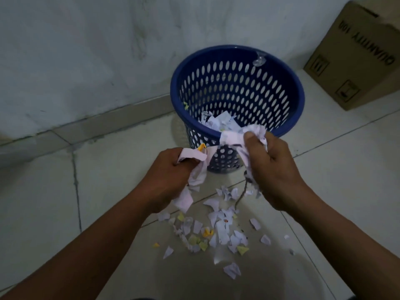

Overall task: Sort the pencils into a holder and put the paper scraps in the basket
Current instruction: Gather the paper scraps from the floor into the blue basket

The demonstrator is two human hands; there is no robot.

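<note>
Looking down at the pale tiled floor (pixel 108 191) where it meets a stained white wall (pixel 86 50), I have a brown cardboard box (pixel 357 57) off at the far right. Nearer the middle stands the blue basket (pixel 173 87), round and upright, its side pierced with oval holes. It sits on the tiles close to the wall, well apart from the box.

My two bare arms reach forward towards it. My left hand (pixel 171 169) is curled round a bunch of torn paper (pixel 194 156). Its pinkish-white strips hang below my fist, which hovers just short of the basket's near side, lower than the rim. My right hand (pixel 275 167) grips a crumpled wad (pixel 233 137) of the same paper, thumb pressed on top, held right at the near rim.

Inside the basket a heap of scraps (pixel 218 122) lies at the bottom. Below and between my hands loose scraps (pixel 218 228) litter the floor — white, lilac and a few yellow pieces, scattered in a rough patch in front of the basket. A small yellow bit (pixel 202 146) pokes from the top of my left fistful. A small clear object (pixel 258 59) clings at the basket's far rim — I cannot tell what it is.
</note>
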